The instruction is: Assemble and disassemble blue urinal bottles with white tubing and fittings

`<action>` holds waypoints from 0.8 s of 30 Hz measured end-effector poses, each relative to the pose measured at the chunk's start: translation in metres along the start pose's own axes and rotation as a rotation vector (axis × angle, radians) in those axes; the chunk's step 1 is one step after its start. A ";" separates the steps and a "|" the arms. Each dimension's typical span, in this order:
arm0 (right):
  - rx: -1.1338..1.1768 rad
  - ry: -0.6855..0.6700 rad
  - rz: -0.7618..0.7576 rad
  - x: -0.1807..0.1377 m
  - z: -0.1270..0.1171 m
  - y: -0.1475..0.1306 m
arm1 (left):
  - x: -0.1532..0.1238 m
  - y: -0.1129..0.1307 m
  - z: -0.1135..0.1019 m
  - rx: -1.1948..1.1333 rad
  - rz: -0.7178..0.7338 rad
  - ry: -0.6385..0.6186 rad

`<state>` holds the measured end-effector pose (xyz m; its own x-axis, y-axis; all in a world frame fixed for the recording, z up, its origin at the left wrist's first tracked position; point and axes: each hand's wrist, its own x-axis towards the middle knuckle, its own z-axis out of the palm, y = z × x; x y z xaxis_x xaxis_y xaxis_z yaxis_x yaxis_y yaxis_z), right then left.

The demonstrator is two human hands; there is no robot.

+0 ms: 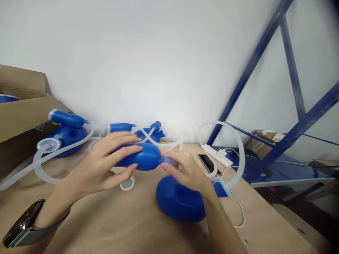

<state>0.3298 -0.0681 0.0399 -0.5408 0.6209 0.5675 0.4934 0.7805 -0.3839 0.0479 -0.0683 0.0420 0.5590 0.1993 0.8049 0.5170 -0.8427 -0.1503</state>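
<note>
My left hand (113, 160) is wrapped round a blue bottle-shaped funnel piece (149, 157) above the table. At the piece's narrow right end, my right hand (185, 169) pinches the end of a translucent tube (169, 161) where it meets the nozzle. Below my right wrist lies a larger blue jug-like container (177, 201), its neck to the right joined to a thick clear hose (241, 158). A small white ring (128, 183) rests on the wood under my left hand. My fingers hide part of the piece's left end.
Behind my hands are several similar blue containers (66, 137) with hoses. A cardboard box (29, 109) stands at the left. On the right are a phone (208, 163), a white power strip (218, 157) and a blue metal rack (254, 63). The white wall closes off the back.
</note>
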 end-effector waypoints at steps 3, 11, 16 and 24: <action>-0.081 0.041 0.012 0.002 0.015 0.001 | 0.000 0.012 0.006 0.234 0.041 -0.108; -0.248 0.109 -0.219 0.001 0.050 -0.003 | 0.001 0.023 0.041 0.514 0.187 -0.024; -0.325 0.042 -0.299 0.003 0.050 -0.003 | -0.001 0.009 0.036 0.414 0.219 -0.102; -0.522 0.001 -0.412 0.004 0.043 -0.008 | -0.002 0.003 0.027 0.192 0.041 -0.409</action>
<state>0.2945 -0.0687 0.0145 -0.7553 0.2787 0.5932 0.5115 0.8166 0.2676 0.0659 -0.0576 0.0242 0.7717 0.3814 0.5090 0.5783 -0.7538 -0.3119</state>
